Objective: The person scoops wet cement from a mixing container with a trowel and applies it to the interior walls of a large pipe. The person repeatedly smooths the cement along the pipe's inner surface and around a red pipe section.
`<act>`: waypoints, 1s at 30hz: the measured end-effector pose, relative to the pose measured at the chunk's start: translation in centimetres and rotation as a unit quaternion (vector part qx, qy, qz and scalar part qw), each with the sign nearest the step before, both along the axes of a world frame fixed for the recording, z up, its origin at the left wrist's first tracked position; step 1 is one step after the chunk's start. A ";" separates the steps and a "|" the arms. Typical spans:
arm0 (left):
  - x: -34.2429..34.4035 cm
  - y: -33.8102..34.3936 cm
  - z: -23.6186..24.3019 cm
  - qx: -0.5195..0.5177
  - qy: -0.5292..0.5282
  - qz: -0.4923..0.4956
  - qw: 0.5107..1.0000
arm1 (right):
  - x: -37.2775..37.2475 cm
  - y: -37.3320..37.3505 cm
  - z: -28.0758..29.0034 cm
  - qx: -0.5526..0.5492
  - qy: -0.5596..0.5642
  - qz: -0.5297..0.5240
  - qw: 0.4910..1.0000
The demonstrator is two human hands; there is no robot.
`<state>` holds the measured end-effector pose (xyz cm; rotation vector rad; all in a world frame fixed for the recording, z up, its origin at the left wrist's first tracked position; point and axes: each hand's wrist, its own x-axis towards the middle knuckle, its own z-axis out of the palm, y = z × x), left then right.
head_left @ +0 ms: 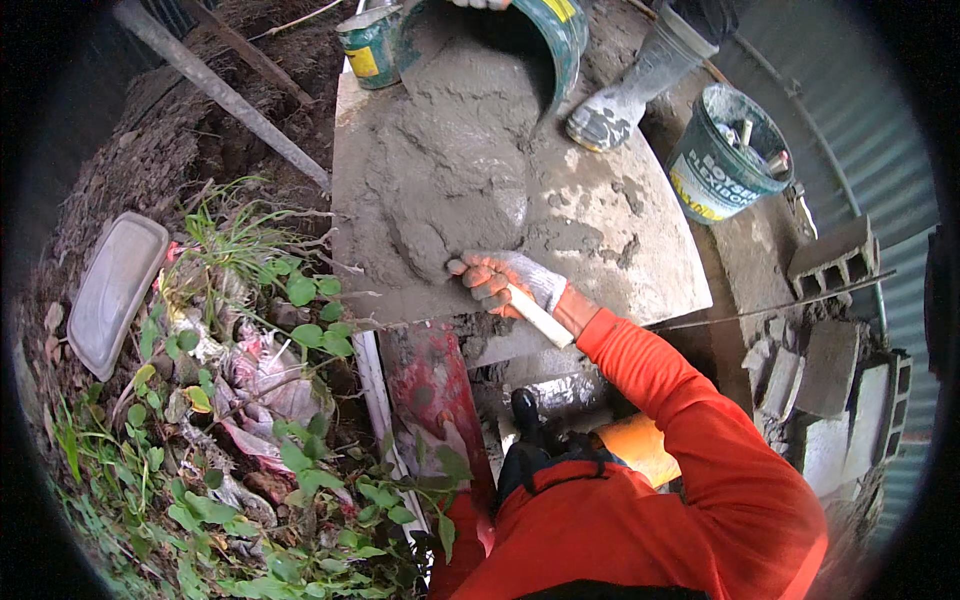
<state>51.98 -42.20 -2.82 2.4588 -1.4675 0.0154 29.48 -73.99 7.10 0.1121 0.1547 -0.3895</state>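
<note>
A pale wooden handle [538,316] is being gripped by the right hand [508,283], which is gloved (grey fabric with orange fingers) and curled tightly around it. The tool's blade cannot be made out, being hidden in or under the wet grey mortar [455,170] at the heap's near edge, where the gloved fingers are touching the mix. The left hand is not being shown; only the orange sleeve is being seen coming up from the lower edge.

The mortar is being held on a flat grey board [620,250], and more of it is being tipped out of a green bucket [555,35] at the far edge by another person, whose mortar-smeared rubber boot [625,95] is being planted on the board. A second bucket [725,155] with tools inside is being kept to the right, near grey concrete blocks [835,260] and corrugated metal sheeting. Weeds, litter and bare earth are being seen to the left.
</note>
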 end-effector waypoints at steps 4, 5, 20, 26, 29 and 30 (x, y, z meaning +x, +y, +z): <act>-0.2 -2.3 1.0 0.002 -0.054 -0.041 0.998 | -3.6 0.4 3.3 -0.139 0.049 -0.043 0.988; -1.4 -2.6 0.8 0.022 -0.087 -0.036 0.995 | -6.1 1.0 5.0 -0.144 0.073 -0.048 0.986; -0.6 -2.4 3.4 0.049 -0.050 -0.107 0.992 | -35.2 40.1 10.3 0.102 0.124 -0.243 0.957; 5.6 -3.4 1.1 0.095 -0.138 -0.161 0.973 | -43.5 50.0 -1.2 0.053 0.534 -0.171 0.826; 3.0 -3.3 2.4 0.075 -0.004 -0.083 0.994 | -48.7 53.5 -11.9 0.062 0.534 -0.182 0.823; 2.6 -3.4 2.5 0.068 0.023 -0.077 0.994 | -50.5 55.5 -16.6 0.133 0.428 -0.272 0.851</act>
